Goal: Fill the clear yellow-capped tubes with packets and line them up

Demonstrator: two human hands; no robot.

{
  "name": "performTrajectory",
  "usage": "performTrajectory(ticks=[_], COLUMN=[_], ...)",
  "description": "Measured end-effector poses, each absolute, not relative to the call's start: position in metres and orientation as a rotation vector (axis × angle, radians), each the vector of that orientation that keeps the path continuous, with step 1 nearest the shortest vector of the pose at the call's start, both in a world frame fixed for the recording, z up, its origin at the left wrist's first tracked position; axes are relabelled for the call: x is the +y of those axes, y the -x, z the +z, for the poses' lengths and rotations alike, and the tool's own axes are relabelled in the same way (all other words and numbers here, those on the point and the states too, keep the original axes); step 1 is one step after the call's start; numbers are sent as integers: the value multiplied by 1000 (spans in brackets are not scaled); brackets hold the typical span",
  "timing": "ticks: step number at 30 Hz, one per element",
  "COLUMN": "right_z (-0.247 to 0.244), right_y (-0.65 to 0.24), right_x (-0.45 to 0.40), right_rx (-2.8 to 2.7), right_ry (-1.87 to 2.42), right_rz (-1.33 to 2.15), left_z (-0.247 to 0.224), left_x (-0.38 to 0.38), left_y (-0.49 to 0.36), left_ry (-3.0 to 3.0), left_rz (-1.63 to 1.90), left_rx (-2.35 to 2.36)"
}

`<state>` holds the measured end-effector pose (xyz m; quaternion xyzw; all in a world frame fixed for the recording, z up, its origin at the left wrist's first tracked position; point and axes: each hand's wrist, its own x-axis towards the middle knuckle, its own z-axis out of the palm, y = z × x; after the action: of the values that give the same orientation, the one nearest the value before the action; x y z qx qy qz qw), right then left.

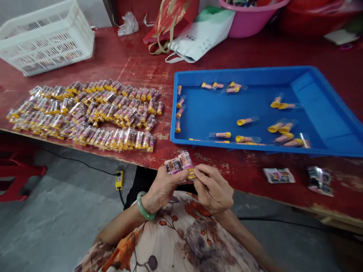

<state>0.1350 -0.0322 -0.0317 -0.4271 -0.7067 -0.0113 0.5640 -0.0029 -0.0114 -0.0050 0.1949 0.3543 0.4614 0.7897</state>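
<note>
My left hand [166,187], a green bangle at its wrist, grips small printed slips [173,166] between thumb and fingers. One slip [186,160], with pink and yellow print, stands up at the front of them. The fingertips of my right hand [214,187] pinch this slip's lower right edge. Both hands meet just off the table's front edge, in front of the blue tray [255,150]. Clear tubes with yellow caps [246,121] lie scattered in that tray. To the left, rows of labelled tubes with yellow ends [113,109] cover part of the table.
Two more bundles of printed slips, one flat [279,175] and one shiny [320,181], lie right of my hands. A white crate [48,41], a red bag [172,19], a white bag [201,36] and a pink basin [252,19] stand behind. A red stool [19,170] is at left.
</note>
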Motion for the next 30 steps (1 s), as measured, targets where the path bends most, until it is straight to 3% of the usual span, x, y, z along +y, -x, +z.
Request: performTrajectory(ticks=[10,12,17,23,26,30], right_z=[-40,-34,-14,1,6,-2], right_y=[-137,-141,-144,-102,-72,-23], right_x=[-31,-29,-9,28,53,100], right_rx=[-1750,-1817,-1714,-1525,-1434,-1477], right_ry=[1010,999,1131,1175,1175,1302], right_rz=[-99,60,831,1308,1329,1111], left_z=[-9,-11,-17,-18,-21,-26], left_x=[-12,-11,-8,-5,-1,-1], left_y=[6,12,34,64,85,112], left_ry=[-397,-409,-565,-667,-619,-410], left_rz=[999,1010,961,953,1056,1248], left_rx=[788,789,768,738,796,962])
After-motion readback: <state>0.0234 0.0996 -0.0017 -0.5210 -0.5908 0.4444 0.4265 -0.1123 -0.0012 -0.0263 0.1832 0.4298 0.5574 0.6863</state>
